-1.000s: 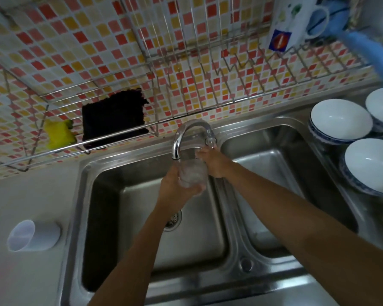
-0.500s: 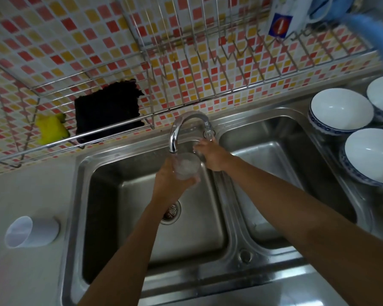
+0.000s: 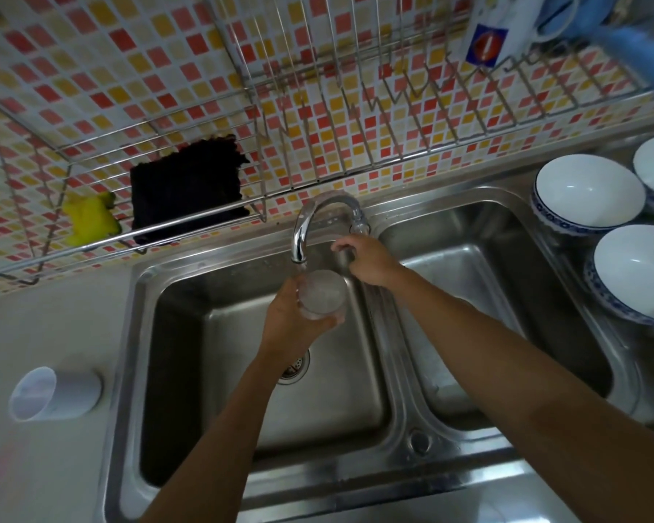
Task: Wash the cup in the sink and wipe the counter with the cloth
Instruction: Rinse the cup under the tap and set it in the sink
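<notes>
My left hand [image 3: 293,326] grips a clear cup [image 3: 323,294] upright under the spout of the curved tap [image 3: 310,217], over the left basin of the steel sink [image 3: 219,375]. Water fills the cup. My right hand [image 3: 367,260] is closed on the tap handle at the base of the tap, just right of the cup. A dark cloth [image 3: 186,190] lies in the wire rack on the tiled wall, up and to the left of the tap.
A white plastic cup [image 3: 53,392] lies on its side on the counter left of the sink. A yellow sponge [image 3: 87,220] sits in the rack [image 3: 318,107] beside the cloth. Three white bowls [image 3: 586,192] stand right of the right basin [image 3: 499,303]. A mug hangs top right.
The cup has shifted slightly under the spout, and my right hand has moved onto the tap handle. The camera has tilted a little, so the sink sits higher in view.
</notes>
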`<action>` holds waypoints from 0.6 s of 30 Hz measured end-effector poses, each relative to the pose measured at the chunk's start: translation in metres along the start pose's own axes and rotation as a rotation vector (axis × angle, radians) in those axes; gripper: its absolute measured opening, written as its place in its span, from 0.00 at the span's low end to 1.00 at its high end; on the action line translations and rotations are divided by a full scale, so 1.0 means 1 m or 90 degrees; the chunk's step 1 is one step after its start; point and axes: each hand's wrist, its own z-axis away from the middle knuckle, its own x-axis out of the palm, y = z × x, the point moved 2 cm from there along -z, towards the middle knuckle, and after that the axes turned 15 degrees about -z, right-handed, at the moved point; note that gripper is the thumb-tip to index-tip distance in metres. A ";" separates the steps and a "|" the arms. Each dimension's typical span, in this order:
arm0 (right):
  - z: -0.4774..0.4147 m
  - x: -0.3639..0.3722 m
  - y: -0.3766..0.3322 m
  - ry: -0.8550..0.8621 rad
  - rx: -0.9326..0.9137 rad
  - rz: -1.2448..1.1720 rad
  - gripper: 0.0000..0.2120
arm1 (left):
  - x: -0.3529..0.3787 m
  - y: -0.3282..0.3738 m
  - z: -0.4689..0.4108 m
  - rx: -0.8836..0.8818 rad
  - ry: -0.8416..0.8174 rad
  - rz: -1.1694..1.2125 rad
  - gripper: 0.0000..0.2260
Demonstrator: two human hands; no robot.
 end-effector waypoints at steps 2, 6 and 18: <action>0.002 -0.007 -0.002 0.056 0.040 -0.117 0.18 | 0.001 -0.001 0.002 -0.022 0.004 0.016 0.33; -0.004 -0.019 0.008 0.155 0.124 -0.329 0.21 | 0.003 -0.005 0.003 -0.031 0.012 0.024 0.33; -0.009 -0.016 0.018 0.203 0.149 -0.433 0.22 | 0.004 -0.010 -0.004 -0.037 0.004 0.044 0.34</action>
